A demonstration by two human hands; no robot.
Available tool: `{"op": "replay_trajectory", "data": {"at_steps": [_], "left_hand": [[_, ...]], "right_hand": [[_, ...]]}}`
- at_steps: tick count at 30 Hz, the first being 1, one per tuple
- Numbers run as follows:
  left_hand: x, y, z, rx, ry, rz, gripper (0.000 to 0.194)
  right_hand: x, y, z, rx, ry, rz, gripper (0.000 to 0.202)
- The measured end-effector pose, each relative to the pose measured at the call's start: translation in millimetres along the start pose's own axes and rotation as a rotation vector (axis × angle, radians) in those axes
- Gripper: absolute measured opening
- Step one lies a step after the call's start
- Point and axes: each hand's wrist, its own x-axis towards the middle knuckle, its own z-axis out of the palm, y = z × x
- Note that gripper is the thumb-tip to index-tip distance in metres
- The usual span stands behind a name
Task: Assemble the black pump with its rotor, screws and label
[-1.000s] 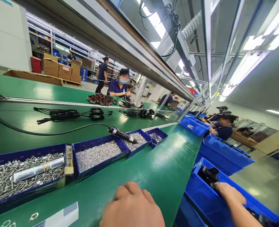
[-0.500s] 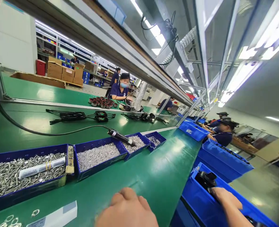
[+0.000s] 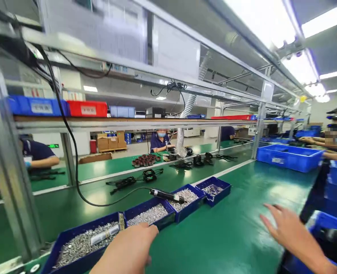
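My left hand (image 3: 127, 249) is low in the picture, in front of the screw bins, its back toward me. Its fingers bend down and are mostly hidden, so I cannot tell whether they hold anything. My right hand (image 3: 286, 228) hovers over the right side of the green bench (image 3: 214, 236), fingers apart and nothing in them. Nearest the left hand are a long blue bin (image 3: 80, 243) of screws with a white rolled tube (image 3: 104, 234) on top, and a bin of small metal parts (image 3: 151, 214). A black corded screwdriver (image 3: 167, 195) rests across the adjoining bins.
A small blue bin (image 3: 214, 190) holds a few screws. Black parts lie in a blue crate (image 3: 332, 232) at right; another blue crate (image 3: 290, 158) stands farther along. A metal upright (image 3: 10, 160) and a hanging cable (image 3: 74, 156) are at left. Co-workers sit across and at right.
The view has swung and levelled, showing more shelf. My right hand has left the crate of black parts and is over the bench, fingers spread. My left hand is now closer to the bins.
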Motion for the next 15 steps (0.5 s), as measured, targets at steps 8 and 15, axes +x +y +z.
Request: {"op": "replay_trajectory", "data": {"at_steps": [8, 15], "left_hand": [[59, -53, 113.8, -0.061, 0.082, 0.171, 0.055], [58, -146, 197.6, 0.083, 0.3, 0.047, 0.043]], "right_hand": [[-1, -319, 56, 0.436, -0.47, -0.966, 0.012], [3, -430, 98, 0.599, -0.49, -0.974, 0.014]]}}
